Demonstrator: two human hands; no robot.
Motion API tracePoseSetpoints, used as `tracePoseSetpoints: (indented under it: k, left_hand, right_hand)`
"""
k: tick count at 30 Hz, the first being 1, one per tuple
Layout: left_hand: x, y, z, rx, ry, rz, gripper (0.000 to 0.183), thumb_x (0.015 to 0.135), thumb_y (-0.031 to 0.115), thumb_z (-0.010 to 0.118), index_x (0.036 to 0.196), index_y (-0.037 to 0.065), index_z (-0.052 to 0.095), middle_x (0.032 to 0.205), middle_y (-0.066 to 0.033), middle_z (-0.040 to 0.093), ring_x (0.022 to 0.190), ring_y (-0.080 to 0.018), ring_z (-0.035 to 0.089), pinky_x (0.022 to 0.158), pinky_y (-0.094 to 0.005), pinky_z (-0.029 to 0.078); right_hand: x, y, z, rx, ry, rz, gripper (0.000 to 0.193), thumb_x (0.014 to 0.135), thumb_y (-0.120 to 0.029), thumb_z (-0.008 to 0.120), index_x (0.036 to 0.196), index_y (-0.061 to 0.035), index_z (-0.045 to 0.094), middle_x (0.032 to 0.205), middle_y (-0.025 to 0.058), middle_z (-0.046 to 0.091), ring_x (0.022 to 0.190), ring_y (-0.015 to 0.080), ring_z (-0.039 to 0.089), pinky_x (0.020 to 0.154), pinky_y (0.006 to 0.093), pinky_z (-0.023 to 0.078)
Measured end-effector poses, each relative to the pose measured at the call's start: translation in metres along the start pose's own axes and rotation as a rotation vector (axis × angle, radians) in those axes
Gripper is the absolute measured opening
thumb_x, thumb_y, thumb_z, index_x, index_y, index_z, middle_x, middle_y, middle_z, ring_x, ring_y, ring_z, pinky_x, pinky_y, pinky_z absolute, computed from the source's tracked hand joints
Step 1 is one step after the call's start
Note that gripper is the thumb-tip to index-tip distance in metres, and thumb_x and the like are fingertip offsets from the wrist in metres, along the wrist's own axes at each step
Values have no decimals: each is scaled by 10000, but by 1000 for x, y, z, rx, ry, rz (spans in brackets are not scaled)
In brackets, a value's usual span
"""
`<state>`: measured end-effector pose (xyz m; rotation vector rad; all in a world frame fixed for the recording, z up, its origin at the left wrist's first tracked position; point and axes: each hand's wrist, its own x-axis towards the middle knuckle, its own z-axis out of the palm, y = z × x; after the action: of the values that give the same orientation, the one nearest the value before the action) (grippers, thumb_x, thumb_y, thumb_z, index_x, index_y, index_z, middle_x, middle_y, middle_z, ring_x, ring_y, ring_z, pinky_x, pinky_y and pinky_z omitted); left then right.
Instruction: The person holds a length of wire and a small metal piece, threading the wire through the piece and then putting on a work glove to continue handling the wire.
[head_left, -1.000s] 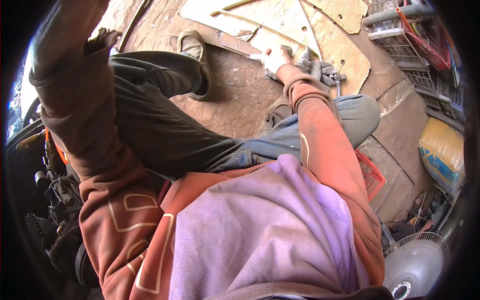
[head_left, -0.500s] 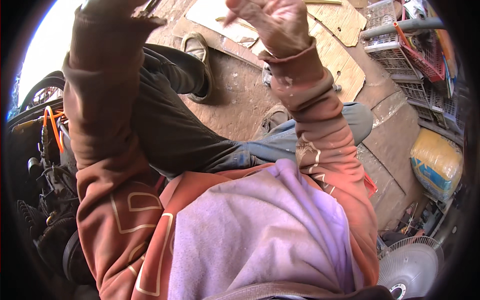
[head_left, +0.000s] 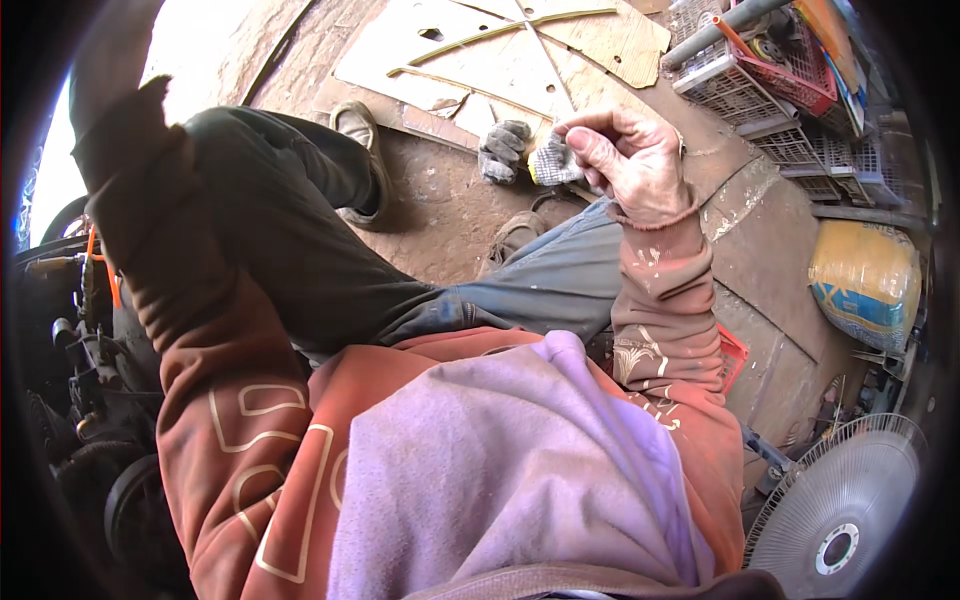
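My right hand (head_left: 640,170) is raised over my right knee, thumb and forefinger pressed together. A thin pale strip (head_left: 545,55) runs up and away from near these fingertips; whether they grip it I cannot tell. Just beyond the hand, a grey work glove (head_left: 503,152) and a white knitted glove (head_left: 553,162) lie on the floor. My left hand (head_left: 120,35) reaches out at the upper left edge, dark and blurred against bright light. Its fingers and anything in them cannot be made out.
Pale boards (head_left: 600,45) with holes lie on the floor ahead, a curved wooden strip (head_left: 500,38) across them. Plastic crates (head_left: 745,95) and a yellow-and-blue wrapped bundle (head_left: 865,275) stand at right. A fan (head_left: 840,500) is lower right; dark machinery (head_left: 100,370) fills the left.
My right hand has come down and back toward my knee, its fingers now pinched. My left arm has swung further left. The gloves and more of the boards have come into sight.
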<state>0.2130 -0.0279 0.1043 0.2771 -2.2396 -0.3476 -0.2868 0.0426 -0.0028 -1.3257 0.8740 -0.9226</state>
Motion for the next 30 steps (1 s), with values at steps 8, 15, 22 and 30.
tracePoseSetpoints:
  k: [8,15,22,30]
  left_hand:
    - [-49,97,9,85,756,-707,411,944,188,576,1270,-55,519,1092,-78,584,951,-161,534,854,-280,440]
    - [-77,62,147,-992,1222,-1271,305,947,133,559,1180,-63,559,874,-11,583,713,-91,518,700,-268,451]
    - [-85,42,218,-1320,1110,-1511,151,962,123,554,1080,29,568,713,70,440,592,-51,402,556,-210,357]
    - [-96,4,231,-1345,1088,-1550,215,930,129,617,1118,29,594,755,56,497,651,-57,457,596,-223,393]
  right_hand:
    - [-62,-27,-30,-313,8,9,37,908,-34,649,916,-12,678,751,-11,598,618,42,490,550,200,390]
    - [-120,13,-99,-60,403,8,40,898,-20,612,870,-10,585,694,34,547,513,68,465,454,195,377]
    - [-139,50,-117,372,570,-64,111,961,-134,561,987,-45,621,828,75,580,632,144,525,502,257,424]
    - [-146,67,-128,693,727,167,173,945,-219,572,1037,-77,608,949,52,579,710,151,502,534,257,412]
